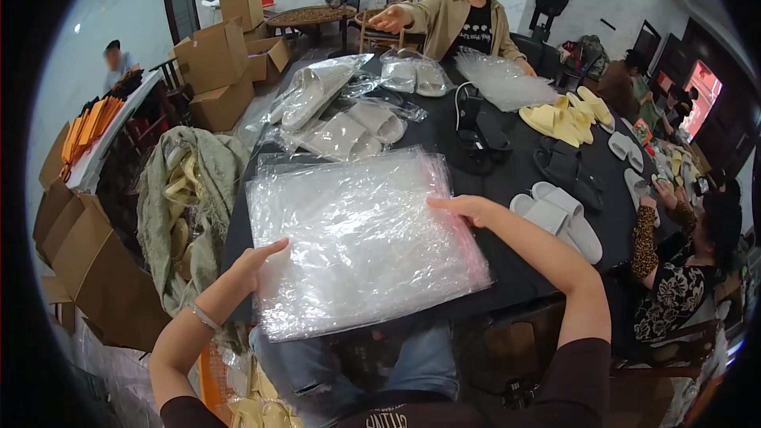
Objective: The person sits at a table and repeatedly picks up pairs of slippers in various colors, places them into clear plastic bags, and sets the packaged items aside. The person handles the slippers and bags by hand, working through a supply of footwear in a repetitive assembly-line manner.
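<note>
A stack of clear plastic bags [357, 238] lies on the near end of a long black table [507, 182]. My left hand [258, 263] presses against the stack's left edge with its fingers on the plastic. My right hand [466, 208] rests on the stack's upper right edge, fingers flat. Neither hand lifts a bag. To the right of the stack lies a pair of white slippers [559, 218].
Bagged grey slippers [349, 123] lie beyond the stack, with black slippers [567, 168] and yellow slippers [563, 117] further along. A person [464, 16] stands at the far end, another sits at the right [678, 269]. A green sack [190, 206] and cardboard boxes [87, 261] stand left.
</note>
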`<action>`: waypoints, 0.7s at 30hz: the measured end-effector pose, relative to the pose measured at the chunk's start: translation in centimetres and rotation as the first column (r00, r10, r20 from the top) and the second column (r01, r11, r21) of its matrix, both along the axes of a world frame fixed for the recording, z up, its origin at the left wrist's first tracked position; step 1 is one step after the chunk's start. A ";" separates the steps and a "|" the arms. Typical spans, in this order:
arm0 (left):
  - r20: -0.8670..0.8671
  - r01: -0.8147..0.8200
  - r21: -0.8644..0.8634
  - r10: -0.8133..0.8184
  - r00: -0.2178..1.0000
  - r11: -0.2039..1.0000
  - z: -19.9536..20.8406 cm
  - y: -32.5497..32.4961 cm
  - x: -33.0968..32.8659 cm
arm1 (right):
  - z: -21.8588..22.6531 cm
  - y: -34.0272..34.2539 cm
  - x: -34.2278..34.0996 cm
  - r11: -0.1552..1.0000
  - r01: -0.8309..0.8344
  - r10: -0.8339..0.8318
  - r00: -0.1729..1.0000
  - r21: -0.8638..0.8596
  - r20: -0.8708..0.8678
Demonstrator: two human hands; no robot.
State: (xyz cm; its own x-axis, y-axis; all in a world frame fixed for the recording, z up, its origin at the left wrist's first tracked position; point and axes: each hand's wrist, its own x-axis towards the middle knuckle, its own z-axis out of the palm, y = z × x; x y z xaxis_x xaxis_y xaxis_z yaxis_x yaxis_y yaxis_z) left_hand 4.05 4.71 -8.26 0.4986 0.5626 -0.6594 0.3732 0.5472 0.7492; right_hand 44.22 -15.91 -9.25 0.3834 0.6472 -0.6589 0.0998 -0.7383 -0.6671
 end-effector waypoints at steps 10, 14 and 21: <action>0.093 0.055 -0.037 -0.052 0.994 0.998 0.4 0.9 0.5 | -1.7 -0.9 0.3 1.000 -0.001 -0.004 0.953 0.019 0.302; 0.204 0.092 -0.223 -0.046 0.978 0.970 -0.9 2.6 -0.8 | 0.8 -1.3 -0.5 0.987 0.124 -0.102 0.974 0.105 -0.201; 0.291 0.029 0.102 -0.058 0.955 0.994 1.8 0.5 -0.7 | 2.0 -2.8 -1.6 0.938 0.190 0.025 0.797 0.289 -0.604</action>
